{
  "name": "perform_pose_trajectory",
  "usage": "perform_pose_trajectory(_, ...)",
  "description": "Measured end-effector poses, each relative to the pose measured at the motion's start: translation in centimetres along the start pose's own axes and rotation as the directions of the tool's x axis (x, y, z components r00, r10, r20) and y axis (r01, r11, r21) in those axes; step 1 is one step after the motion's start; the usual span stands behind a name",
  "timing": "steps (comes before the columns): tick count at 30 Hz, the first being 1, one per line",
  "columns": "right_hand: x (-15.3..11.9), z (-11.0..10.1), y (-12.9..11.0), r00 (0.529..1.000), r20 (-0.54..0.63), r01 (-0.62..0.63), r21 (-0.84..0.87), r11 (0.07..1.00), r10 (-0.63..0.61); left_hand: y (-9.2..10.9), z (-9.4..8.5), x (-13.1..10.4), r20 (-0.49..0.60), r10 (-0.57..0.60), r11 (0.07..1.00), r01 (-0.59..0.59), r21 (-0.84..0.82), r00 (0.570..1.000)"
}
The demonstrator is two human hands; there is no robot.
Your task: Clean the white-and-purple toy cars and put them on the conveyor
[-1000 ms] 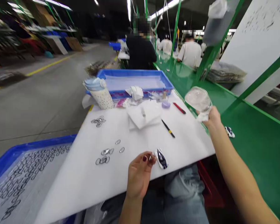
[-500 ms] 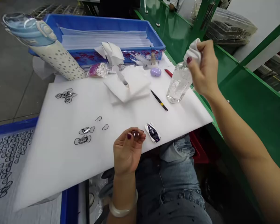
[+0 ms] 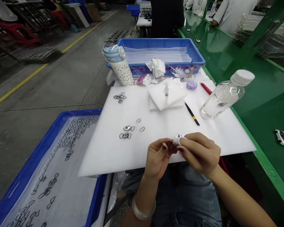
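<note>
A: Finger status?
B: Left hand [image 3: 157,159]: fingers pinched on a small clear piece [image 3: 169,145]. Right hand [image 3: 202,153]: fingers closed on a white wipe [image 3: 176,141], right beside the piece. Contact between the two: can't tell.
A: Nearest item?
B: White-and-dark toy car [image 3: 179,136] on the tabletop [image 3: 104,151], just behind the fingertips, mostly hidden.
A: Other clear pieces?
B: Dark-edged loose pieces [image 3: 125,135] left of the hands, some overlapping, two apart. Small pile [image 3: 120,97] farther back.
A: Rest of the top?
B: Tweezers [image 3: 192,113] beyond the right hand, capped clear bottle [image 3: 221,99] right of them. Foam sheets [image 3: 167,99] mid-top, purple case [image 3: 191,85] and red pen [image 3: 205,88] behind. Dotted tumbler [image 3: 121,71] back left, near blue bin [image 3: 162,42].
A: Off the top?
B: Left: blue tray [image 3: 68,176], many dark-edged outlines on its liner. Right: green bench [image 3: 257,104], second toy car [image 3: 283,138] on it.
</note>
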State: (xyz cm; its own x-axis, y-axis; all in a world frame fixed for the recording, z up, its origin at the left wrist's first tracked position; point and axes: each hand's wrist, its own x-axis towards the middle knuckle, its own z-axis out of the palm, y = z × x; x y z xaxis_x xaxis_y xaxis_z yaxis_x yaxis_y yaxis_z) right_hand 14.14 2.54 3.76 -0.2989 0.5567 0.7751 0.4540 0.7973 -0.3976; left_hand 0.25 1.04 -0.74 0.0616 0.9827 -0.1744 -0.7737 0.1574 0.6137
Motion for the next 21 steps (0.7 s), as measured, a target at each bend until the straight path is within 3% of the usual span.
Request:
perform_pose_trajectory(4,-0.3,1.2,0.1,0.992,-0.01,0.12,-0.146,0.982,-0.123,0.0,0.2,0.0,-0.068,0.024,1.0,-0.024,0.002,0.997)
perform_pose_trajectory(6,-0.3,0.6,0.1,0.987,0.038,0.161,-0.164,0.973,-0.157,-0.1,0.1,0.1,-0.074,0.044,0.999,-0.044,0.002,0.996)
perform_pose_trajectory(9,-0.3,-1.3,0.3,0.991,0.071,0.122,-0.167,0.978,-0.111,-0.4,0.0,0.1,-0.029,0.056,0.998,-0.056,-0.005,0.998)
perform_pose_trajectory(12,0.4,-3.5,0.5,0.995,0.026,-0.089,-0.108,0.99,0.092,-0.6,0.1,-0.1,0.038,0.057,0.998,-0.058,0.03,0.998)
perform_pose_trajectory(13,0.7,-4.2,0.4,0.979,0.064,-0.191,-0.033,0.981,0.193,-0.6,0.2,-0.2,0.051,0.062,0.996,-0.065,0.057,0.997)
perform_pose_trajectory(16,1.9,-5.8,-0.6,0.857,0.318,-0.479,0.197,0.856,0.406,0.4,0.3,-0.6,0.095,0.117,0.948,-0.14,0.286,0.989)
perform_pose_trajectory(17,2.2,-6.2,-1.2,0.829,0.379,-0.512,0.222,0.83,0.411,1.0,0.1,-0.8,0.115,0.172,0.88,-0.206,0.429,0.978)
perform_pose_trajectory(18,2.5,-6.5,-1.8,0.832,0.396,-0.499,0.227,0.837,0.388,1.9,-0.2,-0.8,0.142,0.255,0.755,-0.289,0.588,0.956)
perform_pose_trajectory(19,2.7,-6.8,-2.4,0.86,0.373,-0.444,0.214,0.87,0.347,2.9,-0.7,-0.8,0.18,0.353,0.57,-0.364,0.737,0.918)
perform_pose_trajectory(21,3.0,-7.1,-3.7,0.927,0.299,-0.27,0.12,0.955,0.224,5.0,-2.0,-0.4,0.28,0.563,0.094,-0.396,0.913,0.778)
